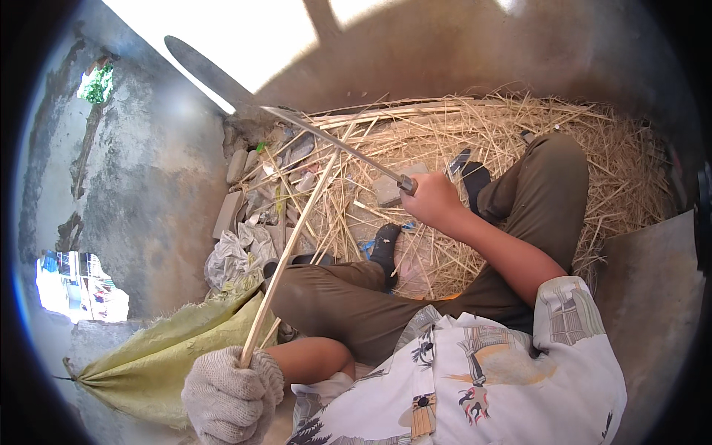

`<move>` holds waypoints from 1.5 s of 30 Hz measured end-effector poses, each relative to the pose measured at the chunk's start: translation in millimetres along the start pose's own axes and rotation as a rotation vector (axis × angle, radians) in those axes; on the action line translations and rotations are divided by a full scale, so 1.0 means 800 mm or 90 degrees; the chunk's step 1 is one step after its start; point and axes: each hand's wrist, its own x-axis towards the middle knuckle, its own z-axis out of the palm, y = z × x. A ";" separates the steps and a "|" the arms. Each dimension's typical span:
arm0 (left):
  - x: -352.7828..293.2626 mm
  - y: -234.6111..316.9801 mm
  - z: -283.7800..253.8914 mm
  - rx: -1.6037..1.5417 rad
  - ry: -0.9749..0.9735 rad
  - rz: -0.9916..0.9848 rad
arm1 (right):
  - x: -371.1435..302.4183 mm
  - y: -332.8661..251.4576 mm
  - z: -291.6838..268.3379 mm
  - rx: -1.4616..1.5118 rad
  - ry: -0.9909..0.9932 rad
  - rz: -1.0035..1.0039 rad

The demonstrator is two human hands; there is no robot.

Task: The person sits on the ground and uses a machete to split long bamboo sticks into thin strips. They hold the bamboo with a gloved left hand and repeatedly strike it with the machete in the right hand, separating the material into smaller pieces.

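Note:
In a knitted off-white glove, my left hand [233,393] is closed around the lower end of a long pale bamboo strip [294,231]. The strip slants up and away to the right. My bare right hand [430,199] grips a long knife by its handle, which is mostly hidden in the fist. A metal collar shows at the base of the narrow blade [334,141], which points to the far left. Blade and strip cross near the strip's far end; whether they touch, I cannot tell.
Thin strips and shavings [534,163] cover the ground along the far wall. Broken bricks and stones [237,167], a crumpled whitish plastic bag [241,252] and a yellow-green woven sack [178,348] lie at the left. My bent legs [356,300] occupy the middle. A concrete wall [163,185] has holes.

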 end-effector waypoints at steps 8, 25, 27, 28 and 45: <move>-0.050 0.095 -0.069 -0.002 0.111 0.088 | -0.013 0.012 0.007 0.012 0.033 -0.290; -0.015 0.011 -0.049 0.105 0.223 -0.012 | 0.019 0.038 0.033 0.359 -0.068 0.405; -0.017 -0.002 -0.045 0.208 0.264 -0.038 | 0.014 0.041 0.032 0.323 -0.057 0.413; -0.018 -0.003 -0.050 0.136 0.244 -0.101 | 0.011 0.042 0.032 0.277 -0.049 0.344; -0.037 -0.021 -0.039 0.237 0.202 -0.026 | -0.031 0.013 0.041 0.104 -0.152 0.005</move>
